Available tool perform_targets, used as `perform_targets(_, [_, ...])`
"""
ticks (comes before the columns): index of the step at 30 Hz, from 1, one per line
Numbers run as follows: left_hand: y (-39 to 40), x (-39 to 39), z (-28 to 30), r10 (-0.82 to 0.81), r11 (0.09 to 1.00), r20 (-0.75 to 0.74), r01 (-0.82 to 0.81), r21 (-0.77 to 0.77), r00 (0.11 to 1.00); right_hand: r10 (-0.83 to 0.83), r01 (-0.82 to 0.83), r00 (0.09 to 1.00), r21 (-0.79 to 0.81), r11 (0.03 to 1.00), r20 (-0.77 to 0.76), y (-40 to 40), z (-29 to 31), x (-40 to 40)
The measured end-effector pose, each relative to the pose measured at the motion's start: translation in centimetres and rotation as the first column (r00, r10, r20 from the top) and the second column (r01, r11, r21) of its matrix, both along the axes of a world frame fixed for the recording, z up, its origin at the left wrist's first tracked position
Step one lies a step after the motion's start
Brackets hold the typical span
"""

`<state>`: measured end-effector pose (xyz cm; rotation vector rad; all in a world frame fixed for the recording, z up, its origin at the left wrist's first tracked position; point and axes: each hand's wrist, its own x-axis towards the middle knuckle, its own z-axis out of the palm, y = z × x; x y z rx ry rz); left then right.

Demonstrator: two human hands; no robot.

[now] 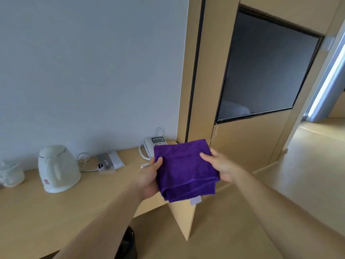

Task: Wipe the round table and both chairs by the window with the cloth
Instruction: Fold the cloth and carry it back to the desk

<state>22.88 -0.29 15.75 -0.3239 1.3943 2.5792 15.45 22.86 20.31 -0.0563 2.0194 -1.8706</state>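
Folded purple cloth (183, 169) held flat above the desk (56, 202) edge, gripped at opposite sides by left hand (148, 177) and right hand (221, 166), thumbs on top. Probably kept folded as a firm wiping pad. No round table or chairs in view.

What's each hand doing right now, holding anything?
Left hand: grips the left edge of the folded purple cloth, thumb on top.
Right hand: grips the cloth's right edge, thumb on top.
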Motion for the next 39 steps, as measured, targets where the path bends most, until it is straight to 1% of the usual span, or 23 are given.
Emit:
perform_targets(5, [1.3, -6.0, -1.2, 0.170, 0.984, 0.022, -0.169, -0.063, 0.985, 0.121, -0.121, 0.992, 0.000, 0.993, 0.048, -0.1, -2.2, -8.9])
perform_targets(9, [2.1, -9.9, -1.8, 0.302, 0.945, 0.038, -0.294, -0.146, 0.953, 0.167, -0.169, 0.984, 0.012, 0.986, 0.066, -1.6, -4.5, -14.6])
perform_targets(11, [1.8, -12.0, -3.1, 0.359, 0.920, 0.051, -0.344, -0.187, 0.932, 0.189, -0.191, 0.979, 0.024, 0.981, 0.075, -2.6, -6.3, -17.2])
perform_targets(13, [1.4, -13.8, -5.1, 0.405, 0.900, 0.094, -0.378, -0.217, 0.910, 0.219, -0.226, 0.971, 0.068, 0.972, 0.101, -3.6, -8.7, -19.7])
perform_targets(16, [0.8, -16.6, -9.5, 0.439, 0.890, 0.174, -0.399, -0.221, 0.882, 0.244, -0.269, 0.955, 0.152, 0.951, 0.167, -5.0, -12.7, -22.9])
perform_targets(19, [0.0, -19.7, -13.1, 0.443, 0.892, 0.221, -0.403, -0.205, 0.869, 0.238, -0.279, 0.946, 0.176, 0.944, 0.221, -6.0, -16.2, -26.1])
perform_targets(24, [-0.9, -25.2, -16.6, 0.471, 0.879, 0.237, -0.431, -0.202, 0.850, 0.233, -0.276, 0.950, 0.210, 0.938, 0.208, -7.3, -19.2, -31.6])
perform_targets(26, [-1.4, -26.9, -17.8, 0.485, 0.871, 0.247, -0.436, -0.228, 0.839, 0.232, -0.271, 0.952, 0.203, 0.941, 0.197, -7.7, -20.4, -33.3])
perform_targets(27, [-1.6, -27.5, -18.3, 0.488, 0.866, 0.253, -0.426, -0.262, 0.836, 0.240, -0.282, 0.949, 0.206, 0.937, 0.204, -7.7, -21.0, -33.8])
perform_targets(28, [-1.7, -28.1, -18.9, 0.487, 0.856, 0.259, -0.398, -0.330, 0.834, 0.262, -0.308, 0.943, 0.238, 0.921, 0.205, -7.7, -21.7, -34.2])
perform_targets(29, [-1.7, -28.5, -19.4, 0.490, 0.830, 0.266, -0.352, -0.432, 0.830, 0.297, -0.343, 0.936, 0.312, 0.886, 0.188, -7.6, -22.3, -34.6])
perform_targets(30, [-1.8, -28.9, -19.8, 0.506, 0.778, 0.271, -0.298, -0.553, 0.819, 0.334, -0.369, 0.929, 0.411, 0.833, 0.158, -7.6, -22.9, -35.0])
perform_targets(31, [-1.8, -29.3, -20.1, 0.527, 0.700, 0.264, -0.236, -0.674, 0.808, 0.359, -0.373, 0.924, 0.499, 0.782, 0.127, -7.6, -23.4, -35.3])
perform_targets(33, [-1.5, -29.7, -19.6, 0.534, 0.509, 0.252, -0.069, -0.858, 0.807, 0.385, -0.355, 0.919, 0.605, 0.713, 0.085, -7.8, -23.7, -35.8])
perform_targets(34, [-1.4, -29.7, -19.2, 0.530, 0.431, 0.261, 0.009, -0.902, 0.807, 0.398, -0.351, 0.914, 0.639, 0.685, 0.074, -7.9, -23.7, -35.9])
perform_targets(35, [-1.3, -29.6, -19.0, 0.528, 0.389, 0.280, 0.065, -0.919, 0.802, 0.414, -0.347, 0.908, 0.673, 0.654, 0.065, -8.1, -23.7, -36.0])
perform_targets(37, [-1.2, -29.2, -18.7, 0.527, 0.387, 0.324, 0.118, -0.915, 0.785, 0.438, -0.338, 0.897, 0.731, 0.593, 0.059, -8.2, -23.7, -36.0])
perform_targets(39, [-1.1, -28.6, -18.8, 0.529, 0.387, 0.345, 0.141, -0.911, 0.775, 0.460, -0.326, 0.887, 0.762, 0.560, 0.042, -8.3, -23.7, -36.2])
